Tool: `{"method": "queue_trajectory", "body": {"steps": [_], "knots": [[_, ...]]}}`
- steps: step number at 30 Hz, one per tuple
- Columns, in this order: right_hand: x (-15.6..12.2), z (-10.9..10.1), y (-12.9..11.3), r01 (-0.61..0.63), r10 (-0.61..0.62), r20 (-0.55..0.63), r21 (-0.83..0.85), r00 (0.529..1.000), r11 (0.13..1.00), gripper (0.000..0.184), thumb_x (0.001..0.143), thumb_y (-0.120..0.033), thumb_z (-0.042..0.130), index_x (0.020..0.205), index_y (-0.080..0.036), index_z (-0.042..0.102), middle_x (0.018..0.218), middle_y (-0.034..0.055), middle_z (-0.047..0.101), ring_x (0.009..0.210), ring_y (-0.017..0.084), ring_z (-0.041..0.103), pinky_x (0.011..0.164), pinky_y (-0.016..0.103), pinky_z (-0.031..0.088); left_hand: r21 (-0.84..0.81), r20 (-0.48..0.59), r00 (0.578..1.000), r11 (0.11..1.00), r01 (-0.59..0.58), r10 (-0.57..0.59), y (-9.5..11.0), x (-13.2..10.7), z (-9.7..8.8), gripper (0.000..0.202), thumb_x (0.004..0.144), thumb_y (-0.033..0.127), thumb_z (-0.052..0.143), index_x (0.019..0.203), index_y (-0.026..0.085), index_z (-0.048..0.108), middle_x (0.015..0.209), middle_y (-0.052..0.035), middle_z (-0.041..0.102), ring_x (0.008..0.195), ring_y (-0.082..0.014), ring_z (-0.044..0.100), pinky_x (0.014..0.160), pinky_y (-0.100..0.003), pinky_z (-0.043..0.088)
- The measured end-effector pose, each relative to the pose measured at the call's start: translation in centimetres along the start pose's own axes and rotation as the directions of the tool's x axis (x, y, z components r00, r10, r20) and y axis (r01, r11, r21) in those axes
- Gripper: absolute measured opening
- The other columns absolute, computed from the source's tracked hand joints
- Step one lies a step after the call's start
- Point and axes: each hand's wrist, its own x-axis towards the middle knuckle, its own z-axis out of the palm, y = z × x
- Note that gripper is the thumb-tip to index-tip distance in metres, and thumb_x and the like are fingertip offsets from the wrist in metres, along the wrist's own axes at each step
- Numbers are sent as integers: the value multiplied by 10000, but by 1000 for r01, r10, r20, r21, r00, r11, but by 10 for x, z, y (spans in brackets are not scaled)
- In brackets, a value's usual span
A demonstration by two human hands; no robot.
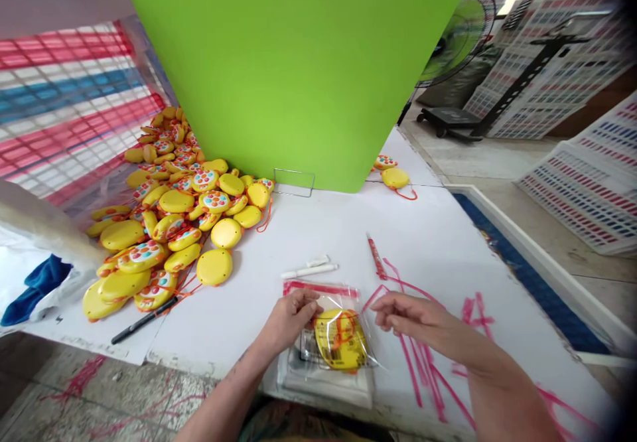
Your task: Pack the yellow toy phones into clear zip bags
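A clear plastic bag with a red top strip lies at the table's front edge, on a stack of similar flat bags. Inside the top bag is a yellow round toy with an orange cord and printed black text over it. My left hand has its thumb and fingers closed at the bag's upper left edge, beside the toy. Just right of the bag, my right hand hovers with fingers loosely bent and apart, holding nothing.
Many yellow toys with coloured buttons are heaped at left. A black marker, white pen and red pen lie on the table. A large green board stands behind. A fan is further back.
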Motion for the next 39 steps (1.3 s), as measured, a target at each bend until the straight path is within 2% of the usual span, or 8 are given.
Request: {"method": "queue_trajectory", "body": {"steps": [2,4,8,12,16,22,31,39], "knots": [[-5,2,-7,133,-132,-18,175,991,975,338,864,-514,510,909,-195,610,780,62,652,694,177,601,626,296,470,-5,7,1000,1000,15,-15,2,1,0,301,795,374,587,995,150,558,842,-55,662,657,-135,587,591,-254,445],[-2,7,-7,139,-125,-99,154,987,978,337,869,-508,498,834,-193,613,718,55,642,627,168,585,585,293,456,-15,12,1000,1000,23,-23,4,1,0,297,790,369,592,990,152,556,842,-50,661,648,-127,582,583,-246,437],[17,17,4,-147,67,-305,-246,950,958,197,810,-424,579,804,-234,630,686,18,634,636,188,576,597,300,441,-19,8,1000,1000,16,-15,5,-2,1,278,779,346,604,978,158,556,837,-50,667,633,-125,576,587,-249,433],[24,19,10,-123,64,-254,-224,965,967,244,850,-439,506,825,-237,640,725,11,653,659,184,595,586,277,447,-11,2,1000,1000,18,-18,4,-3,0,268,779,334,602,982,164,562,864,-57,675,656,-136,587,612,-260,442],[27,24,5,-105,16,-315,-267,949,958,246,840,-444,523,837,-237,656,745,18,676,709,203,612,638,293,453,16,-7,1000,1000,14,-14,5,-3,0,264,784,329,593,984,159,562,854,-57,676,629,-134,579,603,-264,443],[42,42,1,-58,5,-229,-227,973,972,213,883,-376,460,917,-230,612,844,32,691,791,208,624,689,305,456,53,-22,1000,999,-12,13,6,-4,1,215,801,304,577,961,160,579,832,-54,676,704,-155,605,631,-266,456],[43,36,29,-22,-3,-402,-57,915,998,101,801,-306,545,800,-206,558,697,-5,586,660,161,560,615,273,439,-41,-6,1000,999,-1,0,-4,-3,-1,282,823,366,565,1020,168,606,865,-49,660,704,-152,611,662,-286,503],[37,36,32,32,-8,-484,41,875,999,188,754,-288,575,910,-191,612,643,-21,580,601,155,548,586,277,432,-106,-51,999,994,2,-7,-10,-4,-2,384,807,408,585,1096,165,656,973,-88,698,925,-221,631,765,-319,500]]}}
